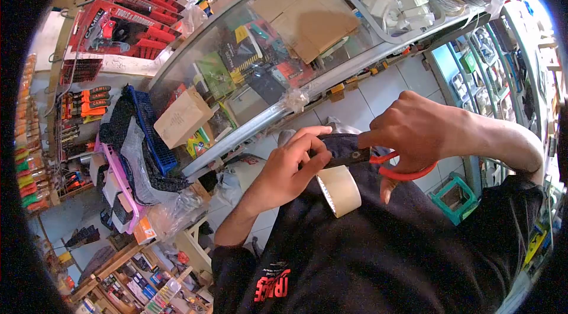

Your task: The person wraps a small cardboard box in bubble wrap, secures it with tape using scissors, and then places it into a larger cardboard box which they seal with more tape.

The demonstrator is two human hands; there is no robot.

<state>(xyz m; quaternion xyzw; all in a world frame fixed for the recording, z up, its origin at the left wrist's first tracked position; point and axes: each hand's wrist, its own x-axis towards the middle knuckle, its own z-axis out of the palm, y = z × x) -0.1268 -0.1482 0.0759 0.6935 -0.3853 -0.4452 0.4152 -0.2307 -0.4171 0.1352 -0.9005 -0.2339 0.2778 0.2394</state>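
Red-handled scissors are in my right hand, with fingers through or around the handles; their blades are not clearly visible. My left hand is closed, thumb and fingers pinched together beside a roll of tape. The cream-coloured roll lies tilted against my dark shirt, just below the left fingertips. What the pinch holds is too small to make out. A dark strip with a round metal piece spans the gap between my two hands.
A glass display counter crosses ahead, with flat cardboard and a small cardboard box on it. At the left are a blue basket and a pink-rimmed one. A green stool stands at the right.
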